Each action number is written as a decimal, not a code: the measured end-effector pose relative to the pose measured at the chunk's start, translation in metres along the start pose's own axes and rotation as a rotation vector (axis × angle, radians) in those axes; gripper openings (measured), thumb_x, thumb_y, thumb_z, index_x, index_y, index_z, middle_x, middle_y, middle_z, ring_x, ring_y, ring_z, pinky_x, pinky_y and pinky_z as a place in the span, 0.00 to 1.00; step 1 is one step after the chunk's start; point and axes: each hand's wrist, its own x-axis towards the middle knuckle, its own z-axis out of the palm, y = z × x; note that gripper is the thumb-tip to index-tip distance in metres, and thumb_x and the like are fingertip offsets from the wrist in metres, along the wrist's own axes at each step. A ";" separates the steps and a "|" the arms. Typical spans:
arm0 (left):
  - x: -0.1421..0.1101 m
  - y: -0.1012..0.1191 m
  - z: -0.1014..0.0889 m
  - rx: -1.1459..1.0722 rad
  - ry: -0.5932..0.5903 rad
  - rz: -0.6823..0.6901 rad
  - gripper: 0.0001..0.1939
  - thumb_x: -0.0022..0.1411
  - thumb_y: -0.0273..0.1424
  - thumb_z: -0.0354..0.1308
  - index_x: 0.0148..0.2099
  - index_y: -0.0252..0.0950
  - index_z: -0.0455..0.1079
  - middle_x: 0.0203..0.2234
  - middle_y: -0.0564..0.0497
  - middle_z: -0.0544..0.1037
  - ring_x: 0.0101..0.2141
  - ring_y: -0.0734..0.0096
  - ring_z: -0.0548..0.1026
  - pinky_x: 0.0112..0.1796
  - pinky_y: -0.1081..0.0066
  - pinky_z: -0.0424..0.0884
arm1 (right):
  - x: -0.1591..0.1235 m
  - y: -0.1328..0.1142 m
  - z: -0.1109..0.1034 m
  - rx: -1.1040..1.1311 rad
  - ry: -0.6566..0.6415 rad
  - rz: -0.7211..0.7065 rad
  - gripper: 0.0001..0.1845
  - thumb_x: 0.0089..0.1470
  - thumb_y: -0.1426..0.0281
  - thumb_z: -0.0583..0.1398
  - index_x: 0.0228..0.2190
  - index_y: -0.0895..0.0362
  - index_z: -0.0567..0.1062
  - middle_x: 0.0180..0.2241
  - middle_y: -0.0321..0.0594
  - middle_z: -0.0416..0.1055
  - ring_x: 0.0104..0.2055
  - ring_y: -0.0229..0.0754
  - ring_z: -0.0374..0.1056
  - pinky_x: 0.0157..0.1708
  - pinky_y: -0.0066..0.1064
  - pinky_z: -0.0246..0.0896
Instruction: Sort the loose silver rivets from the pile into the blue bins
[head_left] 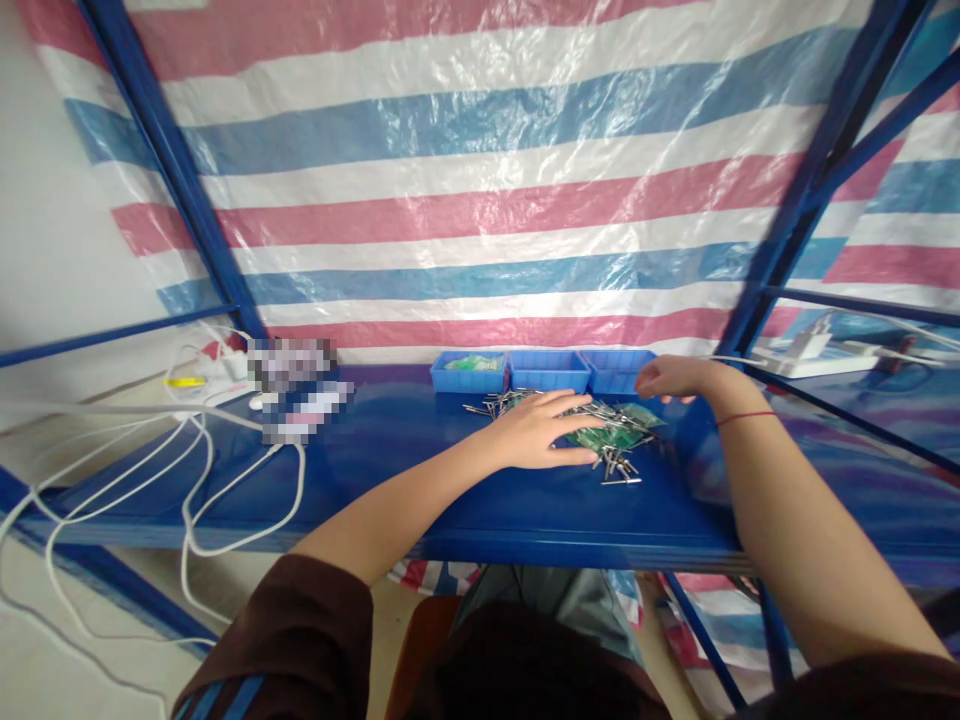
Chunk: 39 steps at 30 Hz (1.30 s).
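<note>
Sorting step, apparently: left hand [538, 432] lies splayed over metal pieces [618, 466]; right hand [670, 379], curled near a blue bin [611, 382], grip unclear; next pick likely calls for pinching.

Covered, Pixelated and Cropped

The left fingers [574, 457] spread over the metal pieces [619, 468], hiding part of the pile beneath. Just beside those fingers, the green pieces [619, 437] are too small to identify. The right fingers [654, 380] curl partly out of sight; whether they hold anything cannot be told, and they cover a corner of the right-hand blue bin [616, 374]. Well left of the left fingers, a pixelated patch [296, 395] conceals its contents; farther left, white cables [301, 480] leave the picture. Above all the fingers, the striped sheet [487, 130] is cropped.
</note>
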 end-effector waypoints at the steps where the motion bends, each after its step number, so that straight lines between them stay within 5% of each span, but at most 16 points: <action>1: 0.000 0.005 0.000 0.001 -0.026 0.017 0.26 0.61 0.47 0.50 0.58 0.43 0.62 0.61 0.48 0.58 0.61 0.60 0.54 0.59 0.58 0.53 | -0.003 0.002 0.001 0.004 -0.038 0.057 0.12 0.48 0.70 0.58 0.35 0.63 0.74 0.31 0.47 0.72 0.30 0.41 0.67 0.25 0.30 0.60; 8: 0.002 0.018 0.003 0.015 -0.113 0.043 0.27 0.61 0.48 0.50 0.60 0.43 0.61 0.63 0.50 0.54 0.63 0.60 0.49 0.61 0.59 0.49 | -0.010 -0.008 0.014 0.018 -0.143 0.155 0.13 0.46 0.67 0.61 0.33 0.63 0.73 0.34 0.50 0.71 0.35 0.46 0.69 0.30 0.35 0.65; 23: 0.001 0.010 0.008 -0.001 -0.084 0.021 0.25 0.61 0.45 0.51 0.59 0.43 0.61 0.62 0.50 0.57 0.63 0.62 0.49 0.61 0.59 0.52 | 0.000 -0.019 0.025 -0.024 0.027 -0.004 0.02 0.35 0.75 0.59 0.19 0.58 0.69 0.19 0.39 0.66 0.24 0.41 0.65 0.21 0.31 0.61; 30: 0.004 0.007 0.001 0.009 0.028 -0.016 0.23 0.62 0.45 0.50 0.57 0.43 0.64 0.60 0.49 0.61 0.61 0.61 0.55 0.59 0.59 0.55 | -0.003 -0.008 0.014 -0.012 0.210 -0.045 0.19 0.41 0.74 0.59 0.40 0.62 0.68 0.33 0.49 0.71 0.25 0.40 0.65 0.22 0.30 0.59; 34: 0.003 -0.006 -0.004 -0.033 0.184 -0.175 0.22 0.64 0.43 0.48 0.55 0.40 0.65 0.53 0.46 0.69 0.54 0.63 0.65 0.54 0.60 0.61 | -0.010 -0.012 0.012 0.052 0.438 -0.257 0.16 0.42 0.69 0.62 0.36 0.61 0.70 0.29 0.44 0.71 0.29 0.41 0.65 0.29 0.31 0.58; 39: 0.005 -0.030 -0.002 -0.288 0.290 -0.499 0.24 0.65 0.46 0.41 0.43 0.35 0.72 0.38 0.46 0.77 0.42 0.66 0.73 0.48 0.63 0.66 | -0.024 -0.051 0.029 0.204 0.708 -0.639 0.05 0.46 0.67 0.59 0.25 0.56 0.69 0.29 0.41 0.71 0.33 0.42 0.65 0.35 0.33 0.59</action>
